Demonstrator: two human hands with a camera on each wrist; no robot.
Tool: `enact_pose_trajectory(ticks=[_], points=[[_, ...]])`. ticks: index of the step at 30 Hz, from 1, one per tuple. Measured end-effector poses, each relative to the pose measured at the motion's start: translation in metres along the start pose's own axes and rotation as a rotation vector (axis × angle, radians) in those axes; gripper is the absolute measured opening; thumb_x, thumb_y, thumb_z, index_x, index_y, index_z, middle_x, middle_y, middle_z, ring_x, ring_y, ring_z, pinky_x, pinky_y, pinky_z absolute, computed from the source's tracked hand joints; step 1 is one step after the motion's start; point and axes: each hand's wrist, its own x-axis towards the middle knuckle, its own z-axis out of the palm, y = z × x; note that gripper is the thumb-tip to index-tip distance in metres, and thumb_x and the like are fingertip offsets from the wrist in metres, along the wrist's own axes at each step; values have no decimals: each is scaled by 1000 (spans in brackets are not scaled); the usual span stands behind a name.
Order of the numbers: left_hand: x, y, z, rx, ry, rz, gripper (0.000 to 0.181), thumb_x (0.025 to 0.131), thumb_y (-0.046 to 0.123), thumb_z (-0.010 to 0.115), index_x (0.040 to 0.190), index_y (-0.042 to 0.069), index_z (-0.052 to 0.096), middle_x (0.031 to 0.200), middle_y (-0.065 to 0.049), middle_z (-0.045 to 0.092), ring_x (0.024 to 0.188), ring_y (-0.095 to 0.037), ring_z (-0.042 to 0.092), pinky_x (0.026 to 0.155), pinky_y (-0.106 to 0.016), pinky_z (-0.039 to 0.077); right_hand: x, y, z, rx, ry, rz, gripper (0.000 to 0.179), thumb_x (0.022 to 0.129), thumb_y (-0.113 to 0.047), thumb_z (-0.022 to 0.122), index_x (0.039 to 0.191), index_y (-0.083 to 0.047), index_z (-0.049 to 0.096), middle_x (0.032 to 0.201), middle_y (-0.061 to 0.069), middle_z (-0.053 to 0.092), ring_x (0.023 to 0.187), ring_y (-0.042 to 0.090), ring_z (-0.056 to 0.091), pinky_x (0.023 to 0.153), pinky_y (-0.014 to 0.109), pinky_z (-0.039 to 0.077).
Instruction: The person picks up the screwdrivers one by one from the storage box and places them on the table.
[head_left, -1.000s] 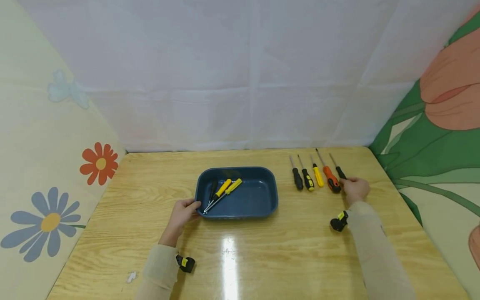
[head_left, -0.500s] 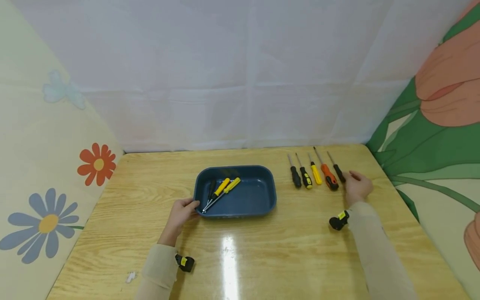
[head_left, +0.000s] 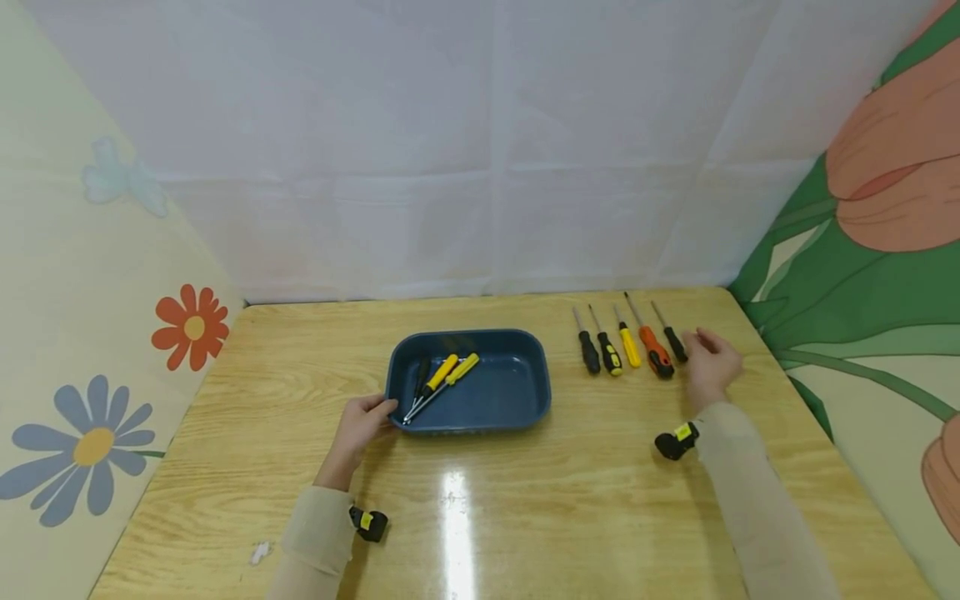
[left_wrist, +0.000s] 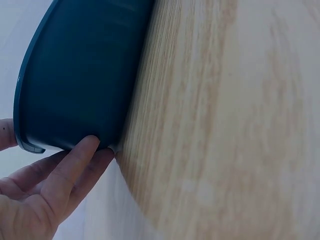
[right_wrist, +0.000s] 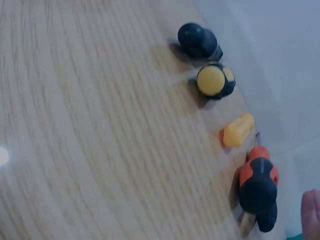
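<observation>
A dark blue plastic tray (head_left: 510,393) sits mid-table, and my left hand (head_left: 362,427) holds its left end. The thumb is at the rim; in the left wrist view, my fingers (left_wrist: 62,180) lie against the outer wall. Inside the tray are a black screwdriver (head_left: 422,377), a yellow-and-black one (head_left: 441,375) and a yellow one (head_left: 463,368). My right hand (head_left: 712,367), fingers loosely bent and holding nothing, is just right of a black-handled screwdriver (head_left: 675,345). Its fingertips (right_wrist: 311,215) show at the right wrist view's edge, near the orange-and-black screwdriver (right_wrist: 257,185).
Left of that black screwdriver lie the orange-and-black one, a yellow one (head_left: 630,346), a black-and-yellow one (head_left: 610,354) and another black one (head_left: 588,354), all tips toward the back. A white scrap (head_left: 260,552) marks the front left. A white cloth (head_left: 375,167) hangs behind the table.
My right hand has let go of the rightmost black screwdriver's handle and moved slightly right of it. My left hand keeps its hold on the tray. The head view has shifted a little.
</observation>
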Motion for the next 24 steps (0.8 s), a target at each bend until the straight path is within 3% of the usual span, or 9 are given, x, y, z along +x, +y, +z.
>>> enact_pose_trajectory(ticks=[6, 13, 17, 24], points=[[1, -1, 0, 3, 0, 4, 30, 90, 6, 51, 111, -15, 56, 95, -23, 63, 77, -18, 63, 74, -39, 54, -1, 3, 7, 52, -75, -19, 41, 75, -18, 75, 113, -7, 64, 88, -7, 62, 71, 3, 58, 65, 10, 48], [0, -1, 0, 19, -1, -6, 31, 90, 7, 51, 111, -14, 56, 94, -21, 63, 75, -15, 63, 73, -37, 54, 24, 32, 16, 146, -160, -111, 51, 70, -22, 78, 114, -2, 62, 96, 1, 61, 79, 9, 61, 68, 15, 51], [0, -1, -1, 12, -4, 0, 31, 90, 8, 52, 112, -14, 56, 95, -22, 63, 76, -17, 64, 74, -38, 54, 30, 46, 22, 113, -219, -165, 55, 70, -30, 78, 116, -5, 62, 101, 0, 60, 82, 9, 61, 69, 14, 51], [0, -1, 0, 9, -2, -5, 31, 90, 7, 52, 112, -14, 56, 95, -21, 63, 78, -18, 64, 74, -38, 54, 15, 37, 33, 72, -308, -170, 43, 77, -20, 74, 116, -5, 62, 103, 1, 63, 86, 8, 58, 71, 14, 50]])
